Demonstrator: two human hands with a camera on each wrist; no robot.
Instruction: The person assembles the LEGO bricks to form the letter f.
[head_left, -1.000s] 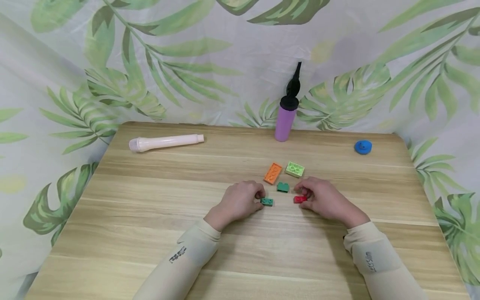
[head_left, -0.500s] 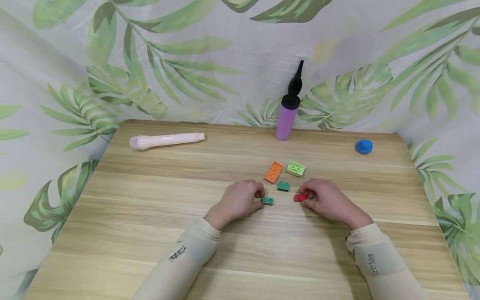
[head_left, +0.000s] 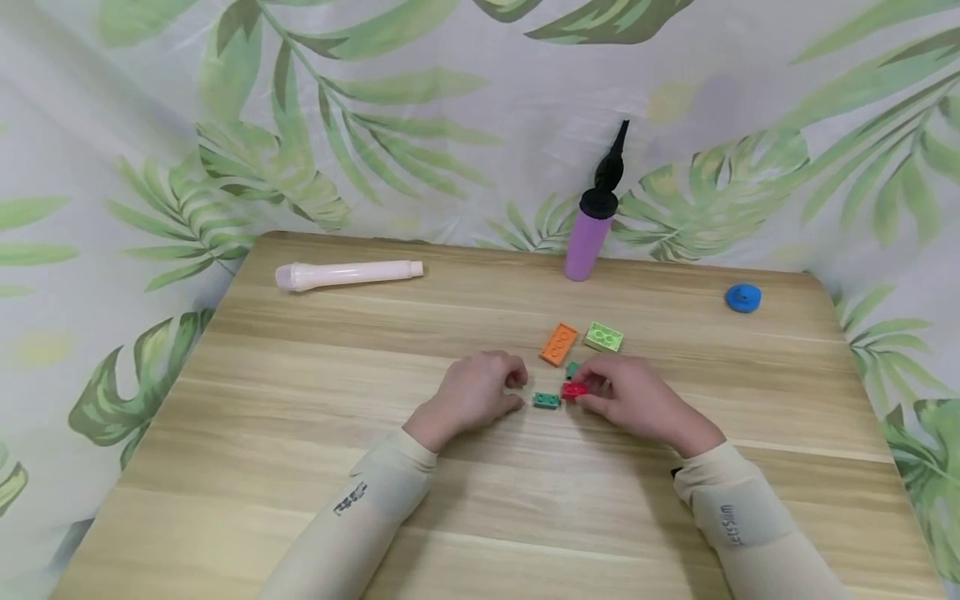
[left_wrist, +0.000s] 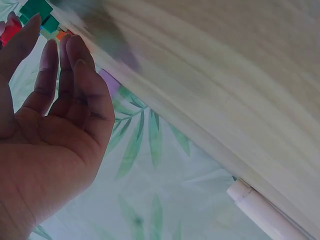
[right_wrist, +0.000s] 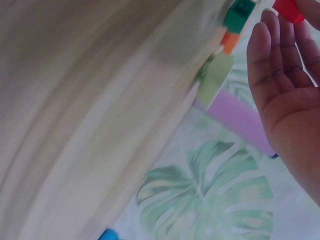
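Between finger and thumb of my right hand is a red toy building brick. It sits just right of a small green brick on the table; whether they touch I cannot tell. My left hand is left of that green brick, a small gap away, its fingers relaxed and holding nothing. The left wrist view has the left hand with thumb and fingers apart. A second green brick lies behind the red one, partly hidden by the right fingers. In the right wrist view the red brick is cut off by the frame.
Behind the hands lie an orange brick and a lime brick, undersides up. A purple pump with a black nozzle stands at the back. A pink toy microphone is back left, a small blue object back right.
My right hand has carried the red brick left, close to the green one. My left hand has let go of the green brick and drawn slightly left. The head view has shifted a little.
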